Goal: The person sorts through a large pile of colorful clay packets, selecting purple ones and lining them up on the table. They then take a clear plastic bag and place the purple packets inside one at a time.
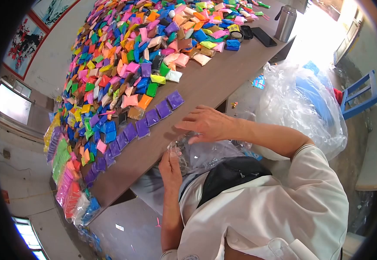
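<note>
Head view: the left hand point(170, 167) pinches clear plastic film point(182, 149) between thumb and fingers, over the lap beside the near edge of the bench point(206, 82). The right hand point(206, 123) is partly spread, thumb apart from the fingers, above the film; contact cannot be confirmed. Beyond both hands, purple packets point(152, 117) lie in a row on the bench, alongside a mixed-colour heap point(123, 65). A phone point(264, 37) lies near an upright metal flask point(286, 24).

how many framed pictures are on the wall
2: an upper picture at the top edge, and a red-flower picture lower left of it. More may be hidden.
</note>
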Motion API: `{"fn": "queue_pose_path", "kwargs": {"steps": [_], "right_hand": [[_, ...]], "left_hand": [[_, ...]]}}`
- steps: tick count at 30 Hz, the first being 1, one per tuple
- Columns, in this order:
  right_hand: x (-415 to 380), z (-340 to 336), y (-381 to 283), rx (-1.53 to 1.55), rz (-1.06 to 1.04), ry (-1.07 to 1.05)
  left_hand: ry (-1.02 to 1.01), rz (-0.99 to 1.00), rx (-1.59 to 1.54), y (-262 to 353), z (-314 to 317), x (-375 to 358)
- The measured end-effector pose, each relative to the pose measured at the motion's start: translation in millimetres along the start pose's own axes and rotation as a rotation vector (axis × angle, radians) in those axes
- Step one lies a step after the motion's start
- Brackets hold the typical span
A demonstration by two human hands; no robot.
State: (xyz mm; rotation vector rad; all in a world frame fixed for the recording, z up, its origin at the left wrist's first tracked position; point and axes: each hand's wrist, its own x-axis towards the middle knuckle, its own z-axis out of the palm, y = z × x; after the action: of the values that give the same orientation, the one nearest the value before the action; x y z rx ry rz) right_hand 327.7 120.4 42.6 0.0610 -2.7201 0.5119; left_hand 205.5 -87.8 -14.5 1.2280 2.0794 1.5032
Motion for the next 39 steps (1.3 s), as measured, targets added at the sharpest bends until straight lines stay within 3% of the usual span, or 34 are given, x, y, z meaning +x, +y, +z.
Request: {"fn": "queue_pose_path", "kwargs": {"steps": [3,15,18,21,24,29,33,36,39], "right_hand": [[-2,6,-7,0.018,-0.114,0.105],[5,26,-6,-0.142,-0.203,0.093],[4,25,3,0.090,-0.119,-0.085],[5,17,-3,0.208,-0.196,0.136],[3,8,-9,0.152,-0.254,0.080],[4,26,-1,0.216,-0.183,0.033],[6,30,5,0.254,-0.143,-0.024],[7,25,-1,0.336,-0.109,0.037],[10,14,-8,0.398,0.022,-0.017]], "left_hand": [[-0.033,0.018,-0.015,-1,0,0],[-0.053,0.017,-0.142,2,-2,5],[-0.076,-0.021,-0.160,-2,-2,4],[-0.086,-0.068,-0.193,-5,-2,2],[-0.055,-0.087,-0.307,-9,0,1],[-0.126,-0.191,-0.300,-2,-7,3],[-0.113,-0.167,-0.490,-10,-4,3],[-0.144,-0.181,-0.475,-3,-9,4],[-0.175,-0.226,-0.480,-4,-12,3]]}}
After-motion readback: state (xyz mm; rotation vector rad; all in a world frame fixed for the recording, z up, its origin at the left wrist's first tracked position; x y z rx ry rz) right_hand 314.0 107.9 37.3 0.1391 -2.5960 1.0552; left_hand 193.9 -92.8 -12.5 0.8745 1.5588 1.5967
